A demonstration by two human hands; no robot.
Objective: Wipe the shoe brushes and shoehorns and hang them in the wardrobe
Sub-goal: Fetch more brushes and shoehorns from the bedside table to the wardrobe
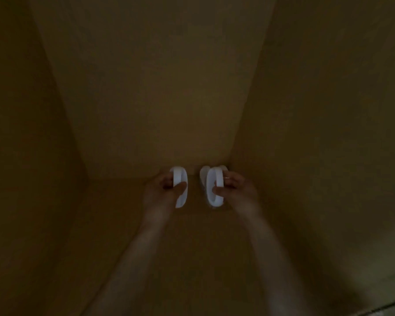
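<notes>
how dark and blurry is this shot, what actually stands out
Head view: very dim, brown wardrobe walls fade to near black at the edges; soft overall, forearms smeared; wide-angle lens makes the walls splay outward. Only the white curved pieces stand out, one gripped in the left hand, another in the right hand; what they are is unclear.

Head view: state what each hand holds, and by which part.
Left hand pinches a white curved piece mid-length; right hand pinches another mid-length. What they are is unclear.

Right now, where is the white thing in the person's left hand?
In the head view, the white curved piece sits just left of centre, gripped by the left hand, beside a similar white piece in the right hand.
</notes>
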